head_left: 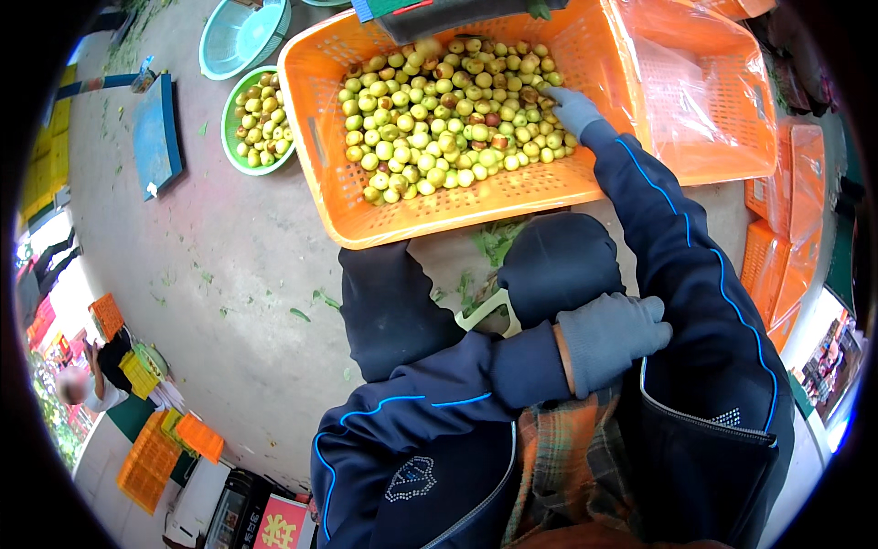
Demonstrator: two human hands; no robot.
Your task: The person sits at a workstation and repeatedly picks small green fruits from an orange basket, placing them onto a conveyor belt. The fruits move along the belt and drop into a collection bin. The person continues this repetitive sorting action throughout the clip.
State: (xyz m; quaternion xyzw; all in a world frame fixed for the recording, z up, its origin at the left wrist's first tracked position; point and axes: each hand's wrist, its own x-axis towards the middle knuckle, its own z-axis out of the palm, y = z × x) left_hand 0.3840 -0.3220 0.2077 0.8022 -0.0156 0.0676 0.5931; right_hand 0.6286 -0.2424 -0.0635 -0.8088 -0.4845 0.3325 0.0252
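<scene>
My right hand point(576, 112), in a grey-blue knit glove, reaches into the right side of a big orange plastic crate point(476, 212). Its visible fingers are stretched out against a pile of jujubes point(430, 119), green-yellow with some brown ones; the fingertips are partly hidden. Across my lap, my left hand point(615, 340), in the same kind of glove, lies against my right sleeve point(700, 274) near the elbow. Its fingers are curled closed, and whatever may be inside them is hidden. My knees are just in front of the crate.
A green basket point(229, 151) of browner jujubes stands left of the crate, with a turquoise basket point(206, 46) behind it. A second orange crate point(764, 137), lined with clear plastic, adjoins on the right. A blue board point(157, 137) and scattered leaves point(300, 314) lie on the floor.
</scene>
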